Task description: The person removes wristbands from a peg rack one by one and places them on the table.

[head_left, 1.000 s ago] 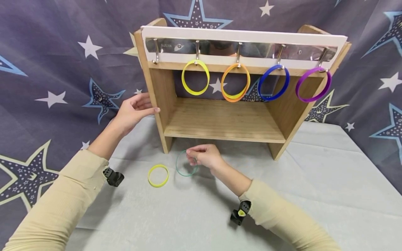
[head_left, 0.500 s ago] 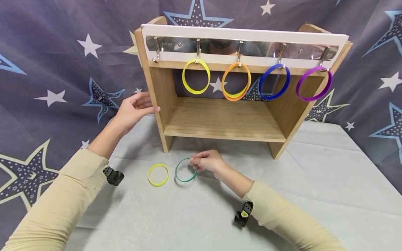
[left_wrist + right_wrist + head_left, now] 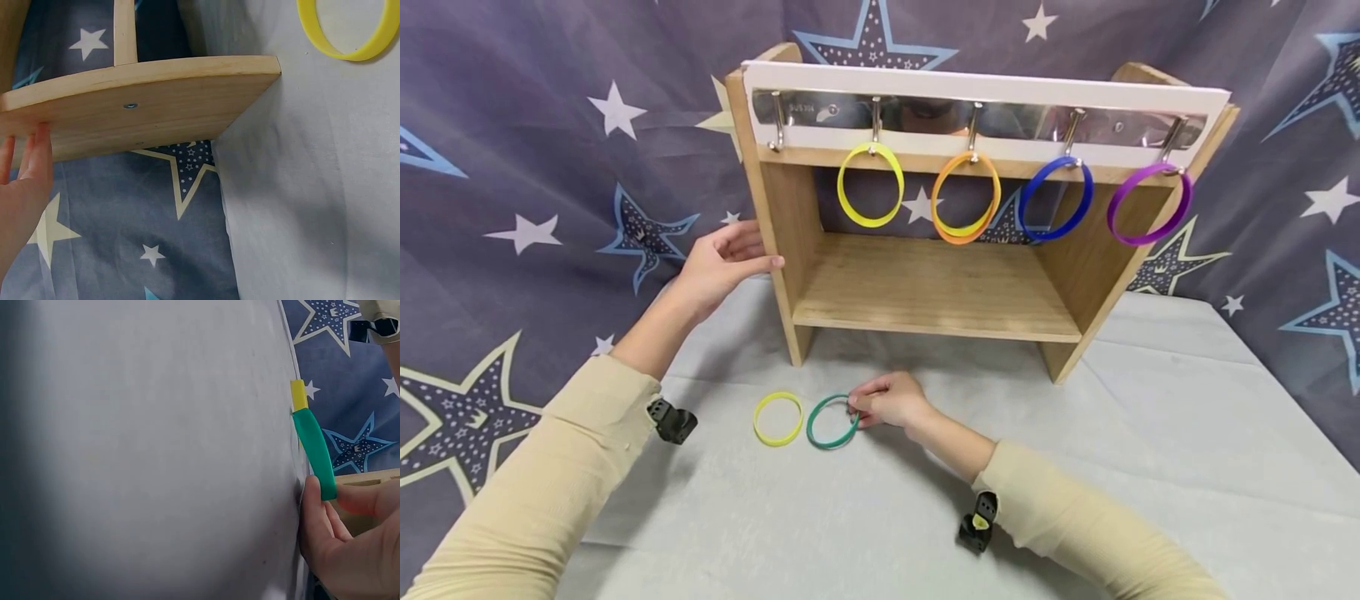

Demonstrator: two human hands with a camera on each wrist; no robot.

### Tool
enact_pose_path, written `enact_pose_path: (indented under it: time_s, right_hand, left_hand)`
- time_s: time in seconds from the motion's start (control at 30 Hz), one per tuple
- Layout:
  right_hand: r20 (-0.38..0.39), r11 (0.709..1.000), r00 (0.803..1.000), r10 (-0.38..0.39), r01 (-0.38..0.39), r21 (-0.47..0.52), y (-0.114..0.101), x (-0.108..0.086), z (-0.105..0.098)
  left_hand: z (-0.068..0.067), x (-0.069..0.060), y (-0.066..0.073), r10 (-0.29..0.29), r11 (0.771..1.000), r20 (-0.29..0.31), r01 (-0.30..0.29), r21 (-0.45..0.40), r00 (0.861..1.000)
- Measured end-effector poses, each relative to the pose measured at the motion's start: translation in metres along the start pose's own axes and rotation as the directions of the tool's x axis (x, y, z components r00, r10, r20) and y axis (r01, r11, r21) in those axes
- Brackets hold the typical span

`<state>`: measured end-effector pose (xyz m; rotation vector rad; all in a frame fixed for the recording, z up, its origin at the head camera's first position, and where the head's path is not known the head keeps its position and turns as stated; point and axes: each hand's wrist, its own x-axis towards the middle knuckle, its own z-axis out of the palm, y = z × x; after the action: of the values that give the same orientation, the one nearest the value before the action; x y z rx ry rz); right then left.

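My right hand (image 3: 891, 402) pinches a green silicone wristband (image 3: 831, 447) between thumb and fingers at its right side, low over the table. In the right wrist view, the green band (image 3: 315, 450) shows edge-on in the grip. A yellow wristband (image 3: 778, 443) lies on the table just left of it. My left hand (image 3: 722, 265) rests against the left side panel of a wooden shelf (image 3: 925, 287). The left wrist view shows fairly straight fingers (image 3: 40, 150) touching the panel's outer face. The thumb lies at the front edge in the head view.
A metal hook rail (image 3: 1030, 125) runs along the shelf's top front. Hanging bands are yellow (image 3: 841, 187), orange with yellow (image 3: 997, 196), blue (image 3: 1022, 208) and purple (image 3: 1111, 212). The leftmost hook (image 3: 778, 125) bears no band. A star-patterned curtain (image 3: 550, 167) hangs behind.
My right hand has moved down toward the front, bringing the green wristband lower and close to the yellow one. The left hand stays against the shelf panel.
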<state>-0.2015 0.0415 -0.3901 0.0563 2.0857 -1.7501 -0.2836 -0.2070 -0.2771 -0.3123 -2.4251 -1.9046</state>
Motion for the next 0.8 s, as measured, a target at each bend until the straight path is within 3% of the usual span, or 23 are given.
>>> enact_pose_path:
  time_s: [0.53, 0.8]
  right_hand:
    - [0.053, 0.985, 0.998, -0.046, 0.054, -0.164, -0.007, -0.006, -0.006]
    - [0.104, 0.983, 0.994, -0.031, 0.049, -0.176, -0.01, -0.009, -0.013]
  left_hand:
    - [0.0, 0.001, 0.0, 0.018, 1.0, -0.007, -0.018, -0.019, 1.0]
    - [0.001, 0.0, 0.0, 0.022, 0.999, -0.004, -0.022, -0.038, 1.0]
